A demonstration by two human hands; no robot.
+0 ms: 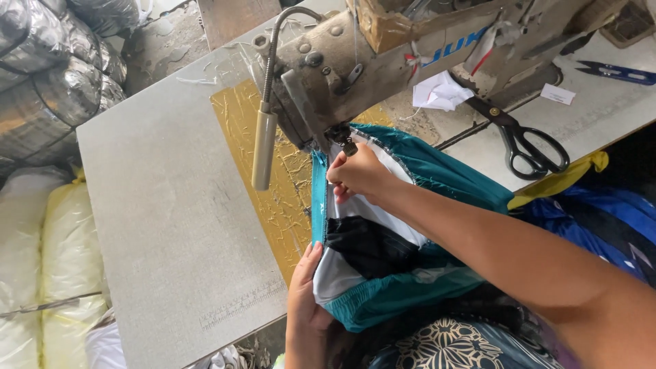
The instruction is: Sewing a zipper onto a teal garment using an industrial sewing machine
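A teal, white and black garment (437,178) lies under the presser foot of a worn industrial sewing machine (383,61). My right hand (359,174) pinches the garment's white and teal edge just in front of the needle area. My left hand (305,294) holds the garment's near edge at the table front, fingers pressed against the fabric. The needle itself is hidden behind the presser foot and my fingers.
A gooseneck lamp (264,143) hangs off the machine over a yellow patch on the grey table (157,205). Black scissors (526,140) and blue thread snips (615,70) lie right of the machine. Bagged bundles (48,89) stack at left. Blue fabric (601,219) piles at right.
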